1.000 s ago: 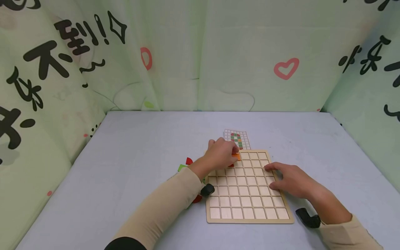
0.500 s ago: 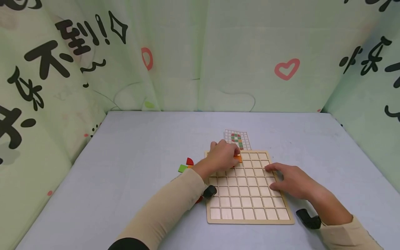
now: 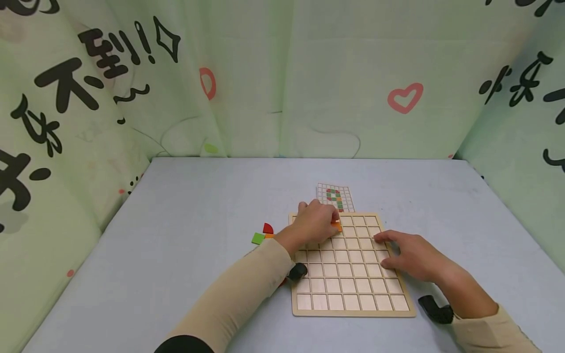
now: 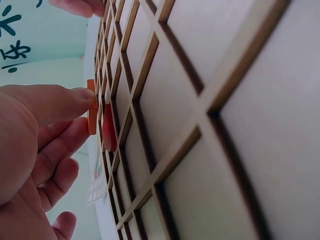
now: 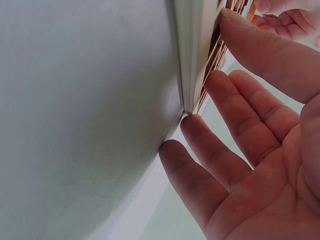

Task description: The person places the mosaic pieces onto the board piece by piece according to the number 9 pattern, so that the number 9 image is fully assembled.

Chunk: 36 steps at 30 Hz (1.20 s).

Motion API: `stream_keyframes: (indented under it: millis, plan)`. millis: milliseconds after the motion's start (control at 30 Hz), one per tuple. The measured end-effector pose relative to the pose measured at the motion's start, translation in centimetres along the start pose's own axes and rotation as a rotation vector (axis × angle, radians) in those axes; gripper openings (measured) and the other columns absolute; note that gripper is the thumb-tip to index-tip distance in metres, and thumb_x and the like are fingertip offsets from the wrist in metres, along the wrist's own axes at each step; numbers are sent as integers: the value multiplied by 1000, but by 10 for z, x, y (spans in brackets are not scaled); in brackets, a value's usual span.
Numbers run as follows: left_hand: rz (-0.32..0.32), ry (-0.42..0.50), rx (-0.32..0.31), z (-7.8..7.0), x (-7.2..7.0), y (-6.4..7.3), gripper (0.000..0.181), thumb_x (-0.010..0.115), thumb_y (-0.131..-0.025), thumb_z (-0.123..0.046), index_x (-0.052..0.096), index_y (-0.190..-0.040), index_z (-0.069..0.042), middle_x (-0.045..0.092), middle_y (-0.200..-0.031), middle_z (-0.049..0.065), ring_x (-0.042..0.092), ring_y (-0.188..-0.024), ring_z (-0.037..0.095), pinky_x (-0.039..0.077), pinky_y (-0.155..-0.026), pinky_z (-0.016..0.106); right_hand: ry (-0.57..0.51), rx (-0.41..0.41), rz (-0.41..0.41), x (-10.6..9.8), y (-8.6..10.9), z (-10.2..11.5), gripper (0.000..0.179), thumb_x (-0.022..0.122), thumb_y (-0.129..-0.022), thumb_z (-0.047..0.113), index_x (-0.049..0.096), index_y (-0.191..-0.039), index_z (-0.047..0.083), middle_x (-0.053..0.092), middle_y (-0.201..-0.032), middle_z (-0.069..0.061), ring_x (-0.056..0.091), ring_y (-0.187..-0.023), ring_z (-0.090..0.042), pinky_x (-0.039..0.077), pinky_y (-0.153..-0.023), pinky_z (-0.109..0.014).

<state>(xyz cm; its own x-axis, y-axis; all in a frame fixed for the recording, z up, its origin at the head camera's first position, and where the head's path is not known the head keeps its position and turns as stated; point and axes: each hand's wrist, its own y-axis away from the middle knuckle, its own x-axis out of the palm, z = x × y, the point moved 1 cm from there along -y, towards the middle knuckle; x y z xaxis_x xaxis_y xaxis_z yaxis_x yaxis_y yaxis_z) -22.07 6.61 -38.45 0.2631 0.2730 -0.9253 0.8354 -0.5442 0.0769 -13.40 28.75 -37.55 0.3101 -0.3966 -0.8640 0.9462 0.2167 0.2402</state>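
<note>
My left hand (image 3: pixel 313 223) is over the far part of a wooden grid board (image 3: pixel 348 270). Between its thumb and fingers it pinches an orange tile (image 4: pixel 92 122), held upright at the grid in the left wrist view. Close by, a red tile (image 4: pixel 109 129) with a curved edge stands in or against a cell. My right hand (image 3: pixel 408 252) lies at the board's right edge. In the right wrist view its thumb touches the board's frame (image 5: pixel 192 55) and the other fingers are loosely extended, some fingertips at the tabletop.
Behind the board lies a printed grid card (image 3: pixel 346 196) with a red, green and orange pattern. Left of the board, partly behind my left arm, are a loose red tile (image 3: pixel 268 228) and a green tile (image 3: pixel 258 238). A curtain (image 3: pixel 331 98) surrounds the white table (image 3: pixel 212 206).
My left hand has shifted slightly right and nearer with the orange tile in its fingers. The head view has moved a touch. My right hand stays at the board's edge.
</note>
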Motion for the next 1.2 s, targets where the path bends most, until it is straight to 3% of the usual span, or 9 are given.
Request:
stream_keyframes:
  millis: [1200]
  plan:
    - [9, -5, 31, -4, 4, 1, 20, 68, -95, -29, 71, -114, -24, 65, -98, -16, 47, -95, 10, 32, -86, 35, -3, -29, -8, -1, 0, -3, 54, 79, -83, 19, 60, -131, 3, 55, -134, -25, 47, -125, -48, 39, -97, -63]
